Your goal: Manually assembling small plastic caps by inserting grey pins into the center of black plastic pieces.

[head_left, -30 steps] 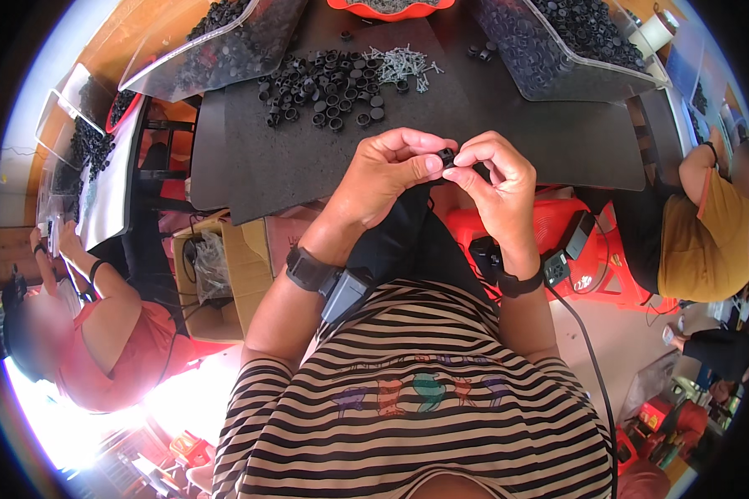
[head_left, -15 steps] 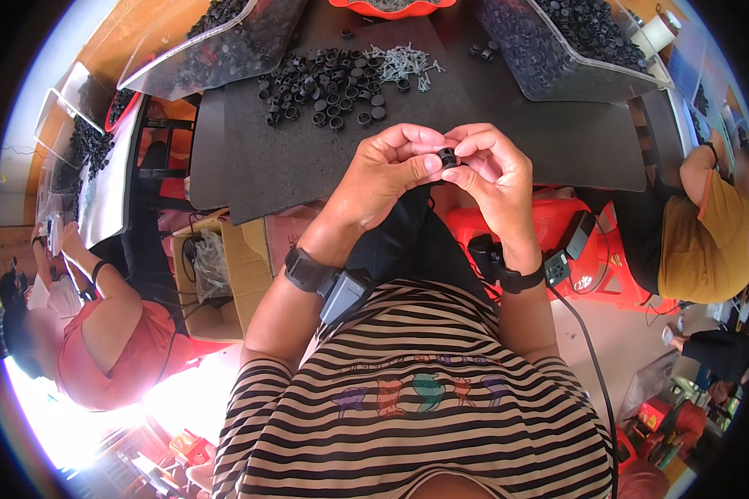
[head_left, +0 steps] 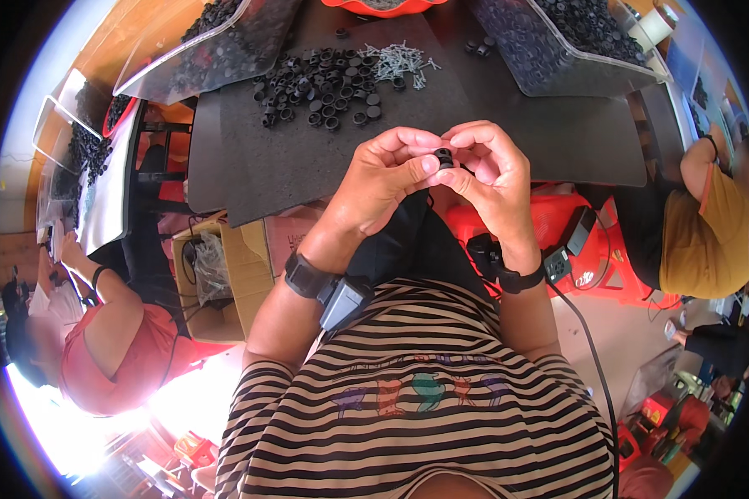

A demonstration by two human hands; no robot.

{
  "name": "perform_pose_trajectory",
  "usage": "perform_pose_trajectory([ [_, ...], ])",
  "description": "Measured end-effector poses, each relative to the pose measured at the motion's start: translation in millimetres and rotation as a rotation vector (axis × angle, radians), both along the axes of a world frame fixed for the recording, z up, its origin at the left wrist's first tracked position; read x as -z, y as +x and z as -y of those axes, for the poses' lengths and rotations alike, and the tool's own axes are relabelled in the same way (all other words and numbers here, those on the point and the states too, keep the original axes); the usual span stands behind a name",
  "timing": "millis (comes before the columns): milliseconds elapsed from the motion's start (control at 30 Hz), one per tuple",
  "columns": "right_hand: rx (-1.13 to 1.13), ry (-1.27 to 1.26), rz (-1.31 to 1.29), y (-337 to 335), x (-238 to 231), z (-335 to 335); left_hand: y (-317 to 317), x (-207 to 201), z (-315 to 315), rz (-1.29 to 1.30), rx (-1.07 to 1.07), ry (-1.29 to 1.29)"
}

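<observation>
A small black round plastic part point(head_left: 444, 156) is pinched between my two hands, just off the near edge of the dark table. My left hand point(head_left: 389, 170) grips it from the left with thumb and fingers. From the right, thumb and fingertips of my right hand point(head_left: 493, 170) close on the same part. Its finer details are too small to make out. Beyond my hands lies a heap of black caps and rings point(head_left: 316, 87) on a dark mat point(head_left: 275, 166), with a pile of small silver screws point(head_left: 399, 62) beside it.
Clear bins of black parts stand at far left point(head_left: 200, 71) and far right point(head_left: 574, 75). A red bowl point(head_left: 383, 8) sits at the back. Below the table are a cardboard box point(head_left: 254, 258) and a red stool point(head_left: 549, 216). People work on both sides.
The black part has turned slightly between my fingers. Both hands stay almost in the same place, and the view has shifted a little.
</observation>
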State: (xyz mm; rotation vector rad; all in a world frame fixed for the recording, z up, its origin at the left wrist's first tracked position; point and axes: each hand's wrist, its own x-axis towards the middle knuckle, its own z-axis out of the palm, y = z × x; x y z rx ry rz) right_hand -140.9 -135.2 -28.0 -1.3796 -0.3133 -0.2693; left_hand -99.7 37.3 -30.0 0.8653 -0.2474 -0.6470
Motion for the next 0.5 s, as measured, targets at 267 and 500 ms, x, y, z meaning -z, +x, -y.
perform_pose_trajectory([
  [267, -0.034, -0.011, -0.082, -3.5, -4.0, 0.7, -0.5, 0.0, -1.3, 0.006, 0.03, 0.026],
  [500, 0.011, -0.054, -0.036, -4.1, -5.0, -0.9, -0.6, -4.0, -4.5, 0.02, 0.06, 0.013],
])
